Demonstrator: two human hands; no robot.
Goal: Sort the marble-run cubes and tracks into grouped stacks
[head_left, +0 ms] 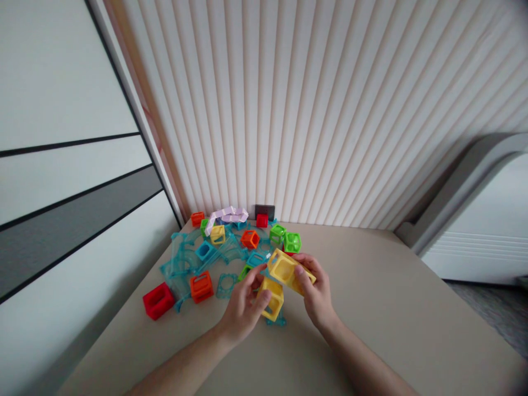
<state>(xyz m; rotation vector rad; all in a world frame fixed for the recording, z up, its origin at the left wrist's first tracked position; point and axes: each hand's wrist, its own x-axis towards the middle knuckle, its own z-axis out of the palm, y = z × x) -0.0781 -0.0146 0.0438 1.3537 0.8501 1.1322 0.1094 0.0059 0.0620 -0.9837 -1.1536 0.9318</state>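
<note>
Plain yellow cubes point(284, 278), no writing legible

Both forearms run off the bottom edge, so no elbows. The left hand point(244, 305) covers part of the lower yellow cube point(273, 300), and the right hand point(315, 294) hides the far end of the upper yellow cube point(284, 269). The clear teal track pieces point(193, 258) overlap so much I can't count them. The dark block point(264, 211) by the wall is too small to make out.
</note>
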